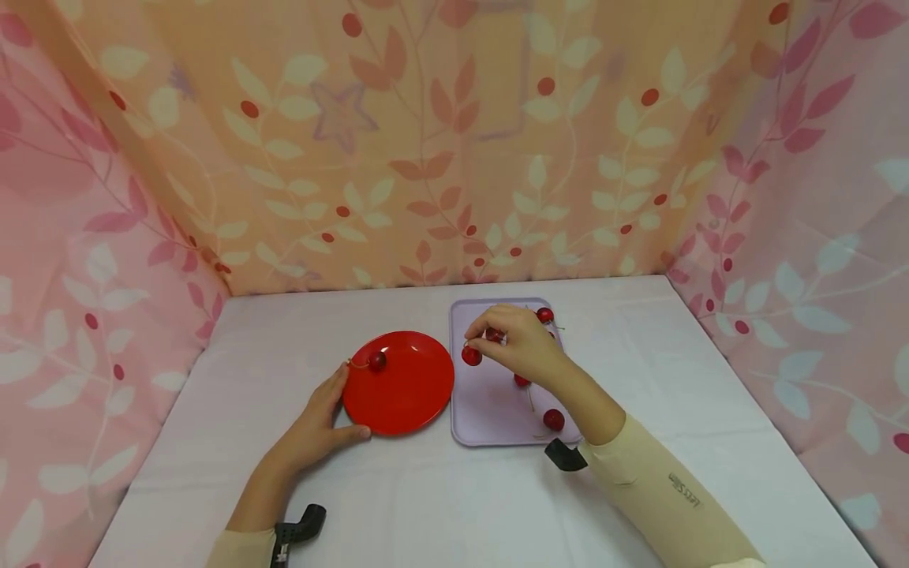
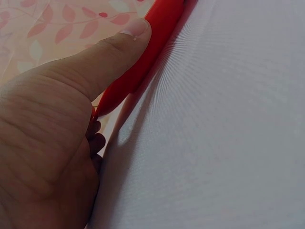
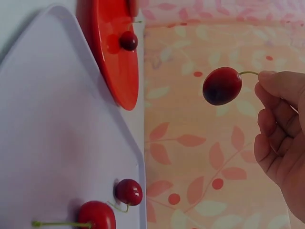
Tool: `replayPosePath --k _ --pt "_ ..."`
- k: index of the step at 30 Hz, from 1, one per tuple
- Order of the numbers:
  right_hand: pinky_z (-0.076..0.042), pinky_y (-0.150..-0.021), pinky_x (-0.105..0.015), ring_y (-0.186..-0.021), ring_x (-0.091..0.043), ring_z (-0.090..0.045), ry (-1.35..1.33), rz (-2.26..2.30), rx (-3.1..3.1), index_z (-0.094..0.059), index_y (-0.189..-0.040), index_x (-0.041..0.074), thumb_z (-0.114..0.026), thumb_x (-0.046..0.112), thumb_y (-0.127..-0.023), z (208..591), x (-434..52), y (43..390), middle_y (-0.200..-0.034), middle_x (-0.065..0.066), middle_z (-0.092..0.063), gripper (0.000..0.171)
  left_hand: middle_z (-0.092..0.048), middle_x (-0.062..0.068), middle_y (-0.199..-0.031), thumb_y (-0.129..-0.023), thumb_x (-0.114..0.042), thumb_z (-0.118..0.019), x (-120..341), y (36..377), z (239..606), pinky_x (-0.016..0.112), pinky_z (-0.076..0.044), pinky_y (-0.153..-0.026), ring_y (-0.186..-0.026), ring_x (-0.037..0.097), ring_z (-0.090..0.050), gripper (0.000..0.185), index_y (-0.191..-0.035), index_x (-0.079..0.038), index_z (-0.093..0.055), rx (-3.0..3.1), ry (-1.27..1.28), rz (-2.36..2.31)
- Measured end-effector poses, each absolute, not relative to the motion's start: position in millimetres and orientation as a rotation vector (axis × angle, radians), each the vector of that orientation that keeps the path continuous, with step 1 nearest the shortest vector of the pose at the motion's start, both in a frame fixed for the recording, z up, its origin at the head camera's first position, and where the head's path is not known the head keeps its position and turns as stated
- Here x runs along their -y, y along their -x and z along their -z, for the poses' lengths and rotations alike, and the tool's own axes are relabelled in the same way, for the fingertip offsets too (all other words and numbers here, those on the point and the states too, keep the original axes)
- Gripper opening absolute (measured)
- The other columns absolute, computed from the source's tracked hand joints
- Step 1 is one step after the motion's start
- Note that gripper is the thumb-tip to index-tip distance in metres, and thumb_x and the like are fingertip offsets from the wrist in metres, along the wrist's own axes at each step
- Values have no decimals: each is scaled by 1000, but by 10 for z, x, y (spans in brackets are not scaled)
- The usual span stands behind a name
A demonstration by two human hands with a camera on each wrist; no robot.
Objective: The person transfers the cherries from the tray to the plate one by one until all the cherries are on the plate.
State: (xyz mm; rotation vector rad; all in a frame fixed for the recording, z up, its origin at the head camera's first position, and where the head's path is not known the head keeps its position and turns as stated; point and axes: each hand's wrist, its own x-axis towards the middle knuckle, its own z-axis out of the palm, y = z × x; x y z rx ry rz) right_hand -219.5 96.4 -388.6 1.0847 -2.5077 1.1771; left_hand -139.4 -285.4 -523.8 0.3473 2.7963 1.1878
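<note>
A red plate (image 1: 408, 394) lies on the white table with one cherry (image 1: 377, 360) on it. My left hand (image 1: 323, 422) rests at the plate's left rim, thumb (image 2: 121, 47) pressed along the red plate edge (image 2: 143, 62). My right hand (image 1: 514, 343) hovers over the lilac tray (image 1: 490, 410) and pinches the stem of a cherry (image 1: 472, 356), which hangs above the tray's left side. In the right wrist view that held cherry (image 3: 222, 86) dangles from my fingertips (image 3: 274, 83), with the plate (image 3: 114, 62) and its cherry (image 3: 128, 40) beyond.
More cherries lie on the tray (image 3: 57, 143): one near the front (image 1: 554, 420), one at the back (image 1: 544, 315), two seen close up (image 3: 128, 192) (image 3: 97, 215). Leaf-patterned curtains (image 1: 454, 142) wall the table on three sides.
</note>
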Motion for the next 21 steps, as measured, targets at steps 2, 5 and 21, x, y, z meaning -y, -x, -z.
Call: replayPosePath --k 2,5,21 --pt "-57 -73 -36 -86 -15 -62 -1078 -1169 2529 -77 -96 23 -82 15 -89 3874 -893 2244 -91 12 -71 11 -11 9 -173 -78 -49 -87 2848 1388 5232 68 -31 -115 -156 41 -13 121 -166 -17 -10 -2806 -343 -1180" --pt "-57 -74 -35 -88 -12 -62 -1078 -1162 2547 -78 -97 21 -81 16 -90 3866 -797 2314 -91 12 -71 9 -11 8 -173 -77 -49 -86 2838 1380 5228 67 -31 -116 -156 41 -13 121 -166 -17 -11 -2808 -345 -1186" --pt "-54 -68 -31 -82 -12 -62 -1052 -1333 2619 -78 -98 16 -76 16 -93 4015 -301 2749 -82 12 -74 5 -11 6 -173 -78 -54 -85 2858 1394 5223 64 -26 -120 -157 38 -12 121 -166 -16 -11 -2798 -360 -1195"
